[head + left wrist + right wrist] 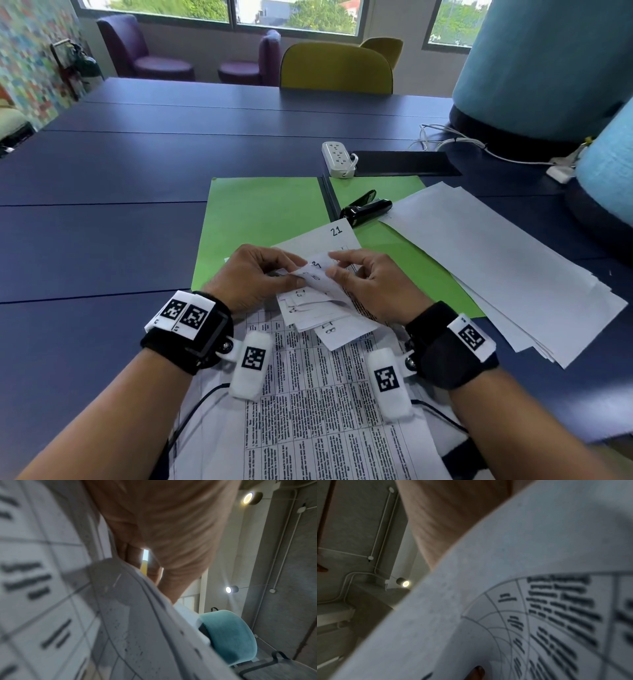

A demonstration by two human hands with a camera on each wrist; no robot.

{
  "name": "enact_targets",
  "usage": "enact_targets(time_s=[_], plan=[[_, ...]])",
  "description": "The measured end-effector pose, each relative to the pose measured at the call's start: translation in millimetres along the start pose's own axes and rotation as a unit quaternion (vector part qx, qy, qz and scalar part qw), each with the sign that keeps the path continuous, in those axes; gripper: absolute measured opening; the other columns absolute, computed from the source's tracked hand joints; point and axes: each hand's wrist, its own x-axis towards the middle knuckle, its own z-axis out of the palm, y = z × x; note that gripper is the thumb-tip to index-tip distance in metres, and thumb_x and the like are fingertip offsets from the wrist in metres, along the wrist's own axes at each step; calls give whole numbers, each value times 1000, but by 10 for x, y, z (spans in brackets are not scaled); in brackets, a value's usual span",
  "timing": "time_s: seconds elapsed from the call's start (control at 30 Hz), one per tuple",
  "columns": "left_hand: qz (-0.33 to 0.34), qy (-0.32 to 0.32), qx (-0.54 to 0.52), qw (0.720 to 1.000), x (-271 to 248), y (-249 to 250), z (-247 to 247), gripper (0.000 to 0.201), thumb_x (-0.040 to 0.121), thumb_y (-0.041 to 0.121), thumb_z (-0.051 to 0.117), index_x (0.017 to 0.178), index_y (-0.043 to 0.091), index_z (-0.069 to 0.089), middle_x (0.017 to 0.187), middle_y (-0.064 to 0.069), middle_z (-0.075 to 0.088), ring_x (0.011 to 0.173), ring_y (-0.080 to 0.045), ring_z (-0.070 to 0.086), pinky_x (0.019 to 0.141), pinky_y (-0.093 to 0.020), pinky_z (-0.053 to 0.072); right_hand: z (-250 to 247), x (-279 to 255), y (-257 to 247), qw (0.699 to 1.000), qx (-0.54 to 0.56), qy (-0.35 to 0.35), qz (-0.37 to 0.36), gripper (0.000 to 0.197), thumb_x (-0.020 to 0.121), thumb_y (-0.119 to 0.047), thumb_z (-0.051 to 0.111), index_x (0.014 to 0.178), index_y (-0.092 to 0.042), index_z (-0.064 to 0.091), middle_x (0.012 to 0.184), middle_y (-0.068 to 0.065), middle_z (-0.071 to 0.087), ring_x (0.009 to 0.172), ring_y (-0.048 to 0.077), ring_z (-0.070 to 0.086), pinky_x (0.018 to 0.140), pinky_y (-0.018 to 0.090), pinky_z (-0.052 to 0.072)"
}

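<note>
Step in hand, as judged: leafing through the numbered page corners of the printed stack to check their order. The left hand pinches the lifted corners between thumb and fingers. The right hand pinches one curled leaf near its top corner. Neither hand is free.

Method notes:
- The left hand should clamp the leaves already counted, so that none slips back.
- The right thumb should peel one leaf at a time; two sticking together would hide a number.
- Leaves want bending, not creasing, and the stack's lower end should stay flat on the table.

Position: the stack lies at the table's near edge, with its far end over the green folder. The fanned corners sit between the two hands and touch both. The sheet marked 21 lies flat just beyond the fingertips. The stapler rests farther back, apart from both hands. The blank sheets spread toward the right edge.
</note>
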Motion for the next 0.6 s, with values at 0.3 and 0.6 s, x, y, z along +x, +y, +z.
enact_targets(time_s=[0.3, 0.6], plan=[[7, -16, 52, 999, 32, 16, -16, 9, 76, -1, 82, 75, 7, 78, 105, 5, 77, 93, -11, 72, 77, -18, 54, -53, 252, -162, 985, -165, -29, -26, 10, 91, -27, 69, 86, -22, 76, 78, -8, 69, 69, 14, 64, 63, 33, 54], [-23, -51, 149, 987, 74, 98, -76, 27, 69, 40, 80, 80, 15, 81, 114, -2, 71, 92, -15, 67, 87, -32, 54, -19, 170, -278, 988, -121, 54, -76, 31, 96, -16, 60, 65, -18, 57, 78, -8, 53, 64, 5, 46, 66, 25, 40]])
